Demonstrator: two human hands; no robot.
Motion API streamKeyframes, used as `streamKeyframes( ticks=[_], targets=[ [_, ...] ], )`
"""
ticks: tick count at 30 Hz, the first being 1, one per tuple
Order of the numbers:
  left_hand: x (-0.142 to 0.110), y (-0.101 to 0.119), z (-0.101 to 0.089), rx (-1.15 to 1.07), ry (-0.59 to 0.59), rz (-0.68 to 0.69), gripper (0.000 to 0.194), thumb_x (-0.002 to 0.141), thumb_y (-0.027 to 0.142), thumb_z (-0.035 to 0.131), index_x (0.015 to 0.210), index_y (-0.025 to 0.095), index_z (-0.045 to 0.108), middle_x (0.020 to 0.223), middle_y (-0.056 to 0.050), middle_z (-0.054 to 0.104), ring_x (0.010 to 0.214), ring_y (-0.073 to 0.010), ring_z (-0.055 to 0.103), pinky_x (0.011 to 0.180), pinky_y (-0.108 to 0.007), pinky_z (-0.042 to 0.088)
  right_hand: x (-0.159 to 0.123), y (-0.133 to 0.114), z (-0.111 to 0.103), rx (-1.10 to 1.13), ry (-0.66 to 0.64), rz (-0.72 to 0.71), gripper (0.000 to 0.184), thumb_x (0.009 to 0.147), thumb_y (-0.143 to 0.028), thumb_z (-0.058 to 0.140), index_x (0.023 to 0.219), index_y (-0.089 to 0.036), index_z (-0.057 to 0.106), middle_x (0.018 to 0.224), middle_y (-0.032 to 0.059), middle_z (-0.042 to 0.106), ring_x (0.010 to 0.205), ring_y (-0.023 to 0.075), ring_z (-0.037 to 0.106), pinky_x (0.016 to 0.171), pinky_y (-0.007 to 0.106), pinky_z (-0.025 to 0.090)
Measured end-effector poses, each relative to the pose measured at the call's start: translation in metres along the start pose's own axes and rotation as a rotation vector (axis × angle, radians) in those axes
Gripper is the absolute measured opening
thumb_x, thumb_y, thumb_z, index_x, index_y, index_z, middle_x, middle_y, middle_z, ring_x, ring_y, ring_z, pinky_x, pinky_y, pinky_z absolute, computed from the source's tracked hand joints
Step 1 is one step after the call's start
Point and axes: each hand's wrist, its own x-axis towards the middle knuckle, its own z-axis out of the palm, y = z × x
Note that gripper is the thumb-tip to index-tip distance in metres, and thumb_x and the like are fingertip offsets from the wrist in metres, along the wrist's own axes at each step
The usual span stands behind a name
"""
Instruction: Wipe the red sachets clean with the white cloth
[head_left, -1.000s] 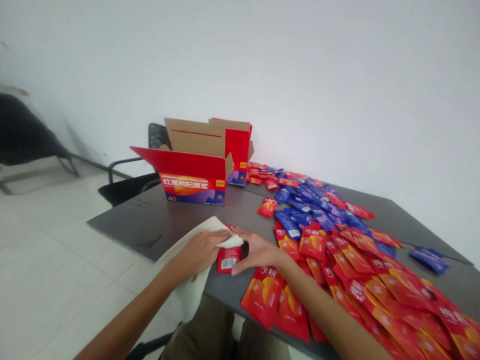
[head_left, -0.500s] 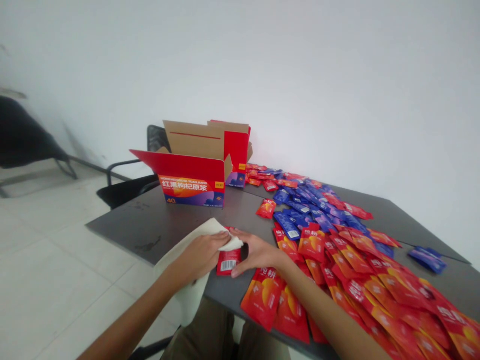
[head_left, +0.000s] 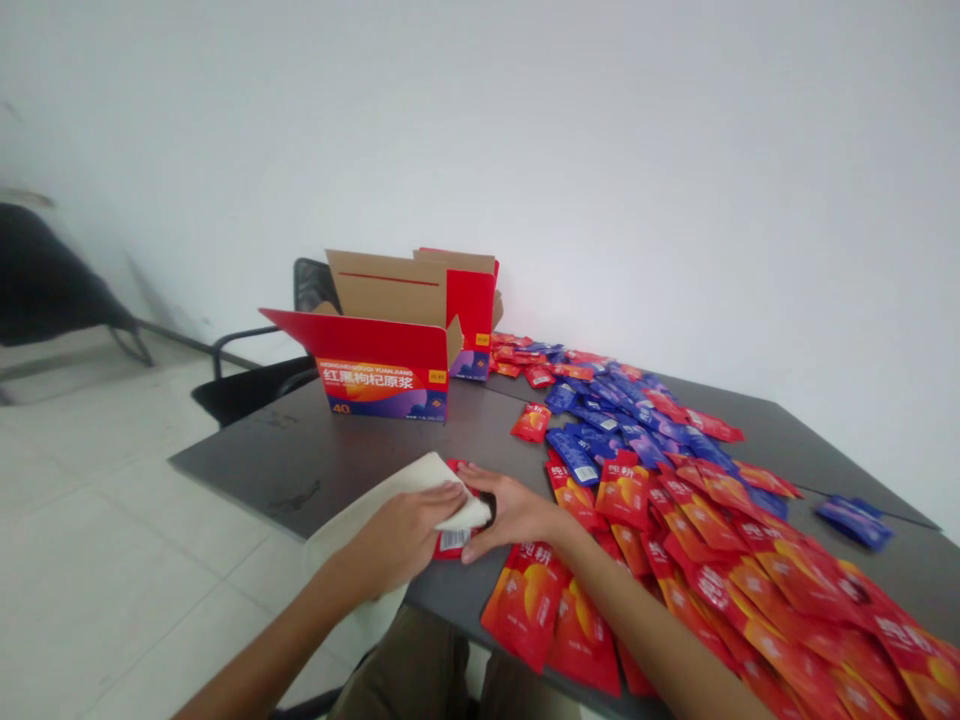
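My left hand (head_left: 405,535) is closed on a cream cloth (head_left: 386,495), pressing a fold of it onto a red pouch (head_left: 451,542). That pouch lies barcode side up near the table's front edge, its middle covered by the cloth. My right hand (head_left: 514,508) holds the pouch at its edges, fingertips at the far end and thumb at the near end, with a gap under the palm. The cloth's loose part hangs over the table edge. Right beside my right wrist lie overlapping red-orange pouches (head_left: 529,600).
On the dark table (head_left: 300,455) stands an open red and purple carton (head_left: 386,390), flaps raised, with a second open carton (head_left: 472,300) behind it. Blue pouches (head_left: 645,410) and more red ones spread to the right. A black chair (head_left: 251,375) is beyond the table.
My left hand has shifted the cloth down and slightly right over the pouch. More of the pouch's far end shows and less of its barcode. My right hand stays in place.
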Motion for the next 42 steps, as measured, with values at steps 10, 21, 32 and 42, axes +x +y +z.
streamKeyframes(
  ticks=[10,21,32,42],
  targets=[
    [0.006,-0.004,-0.005,0.013,0.036,-0.119,0.056,0.078,0.002,0.039,0.130,0.010,0.054,0.136,-0.013,0.055,0.126,-0.0206,0.051,0.111,-0.037,0.037,-0.001,-0.001,-0.001,0.028,0.006,-0.013,0.102,0.046,-0.046,0.087,0.137,-0.023,0.048,0.148,0.0099,0.041,0.139,0.0298,0.035,0.118,0.044,0.022],
    [0.010,-0.006,-0.004,0.030,0.019,-0.117,0.053,0.079,0.003,0.041,0.130,0.011,0.055,0.135,-0.013,0.055,0.126,-0.0214,0.052,0.109,-0.037,0.038,0.000,-0.003,-0.002,0.012,-0.007,-0.065,0.101,0.047,-0.046,0.087,0.138,-0.025,0.047,0.146,0.0082,0.046,0.139,0.0281,0.036,0.118,0.042,0.022],
    [0.000,-0.001,0.001,0.011,0.008,-0.062,0.061,0.076,0.001,0.040,0.134,0.015,0.051,0.138,-0.010,0.052,0.129,-0.0186,0.048,0.111,-0.036,0.037,0.001,0.004,0.000,-0.019,-0.006,-0.052,0.107,0.042,-0.049,0.087,0.138,-0.024,0.046,0.146,0.0100,0.044,0.139,0.0305,0.034,0.117,0.045,0.023],
    [-0.011,0.013,0.005,0.003,-0.031,0.034,0.064,0.075,0.002,0.039,0.137,0.016,0.047,0.143,-0.007,0.048,0.134,-0.0153,0.042,0.114,-0.033,0.033,0.000,0.003,0.001,-0.052,0.000,0.010,0.118,0.037,-0.050,0.088,0.140,-0.015,0.043,0.147,0.0176,0.041,0.139,0.0328,0.034,0.116,0.046,0.025]
  ],
)
